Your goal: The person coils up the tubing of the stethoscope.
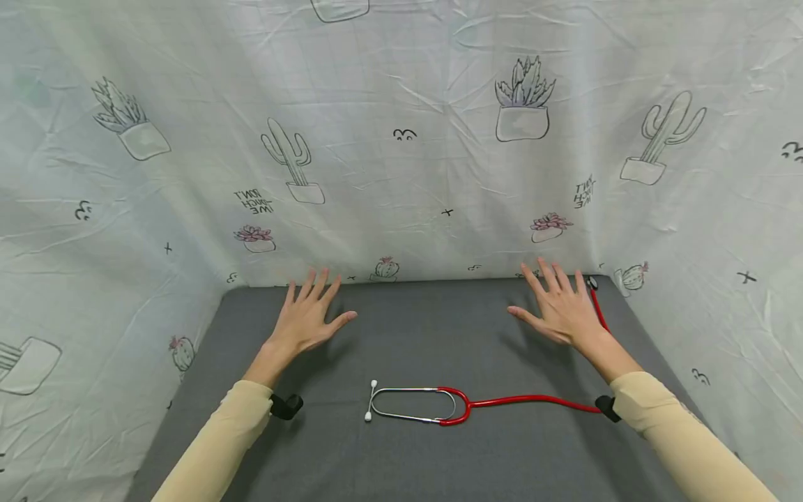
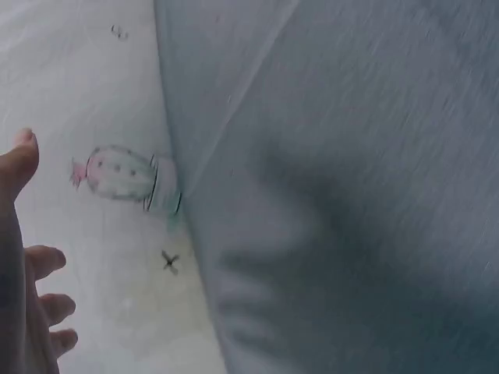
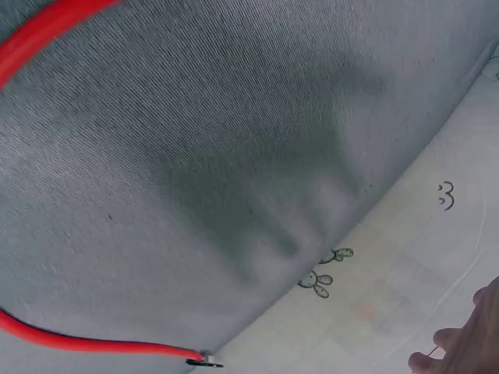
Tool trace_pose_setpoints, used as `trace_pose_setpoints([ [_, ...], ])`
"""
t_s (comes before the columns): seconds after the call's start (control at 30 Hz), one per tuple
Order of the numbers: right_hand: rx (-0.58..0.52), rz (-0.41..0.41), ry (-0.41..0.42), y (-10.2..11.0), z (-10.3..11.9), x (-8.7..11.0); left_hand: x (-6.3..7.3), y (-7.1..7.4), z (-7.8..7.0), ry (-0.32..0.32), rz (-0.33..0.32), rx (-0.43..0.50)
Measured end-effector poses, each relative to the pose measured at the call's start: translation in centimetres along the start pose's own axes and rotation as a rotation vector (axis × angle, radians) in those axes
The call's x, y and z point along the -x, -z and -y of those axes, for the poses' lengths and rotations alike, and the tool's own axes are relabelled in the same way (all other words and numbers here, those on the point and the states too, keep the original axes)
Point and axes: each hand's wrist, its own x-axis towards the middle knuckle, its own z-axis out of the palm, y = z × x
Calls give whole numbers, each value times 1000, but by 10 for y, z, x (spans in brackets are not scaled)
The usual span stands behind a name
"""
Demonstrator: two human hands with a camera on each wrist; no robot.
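A stethoscope with red tubing (image 1: pixel 514 400) and a silver headset (image 1: pixel 401 418) lies on the grey cloth. Its white eartips (image 1: pixel 368 416) point left, and the tube runs right, passes beneath the right forearm and ends in a chestpiece (image 1: pixel 592 282) at the back right corner. Above the far left part of the cloth, my left hand (image 1: pixel 304 322) is spread, holding nothing. My right hand (image 1: pixel 560 310) is likewise spread, just left of the chestpiece, with nothing in it. In the right wrist view the red tube (image 3: pixel 101 344) curves along the left side, away from the fingers.
The grey cloth-covered table (image 1: pixel 414 335) meets a white curtain (image 1: pixel 401 174) printed with potted cacti at its back and both sides. Black bands (image 1: pixel 286 406) sit at both wrists, below cream sleeves (image 1: pixel 216 446).
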Motion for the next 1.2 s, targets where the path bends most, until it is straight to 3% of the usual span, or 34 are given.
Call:
trace_pose_setpoints([
  [0.13, -9, 12, 23, -2, 6, 14, 13, -13, -20, -95, 25, 97],
  [0.37, -109, 104, 98, -8, 28, 55, 49, -38, -65, -397, 159, 200],
  [0.5, -197, 174, 118, -10, 34, 83, 65, -47, -83, -516, 225, 246],
  [0.63, -284, 279, 102, -12, 33, 108, 74, -51, -93, -543, 289, 256],
  [0.77, -352, 326, 91, -15, 25, 125, 75, -51, -92, -538, 314, 244],
  [1.07, -460, 278, 130, -25, 0, 148, 71, -44, -85, -581, 315, 276],
  [1.2, -515, 235, 174, -30, -8, 152, 70, -45, -83, -616, 269, 219],
])
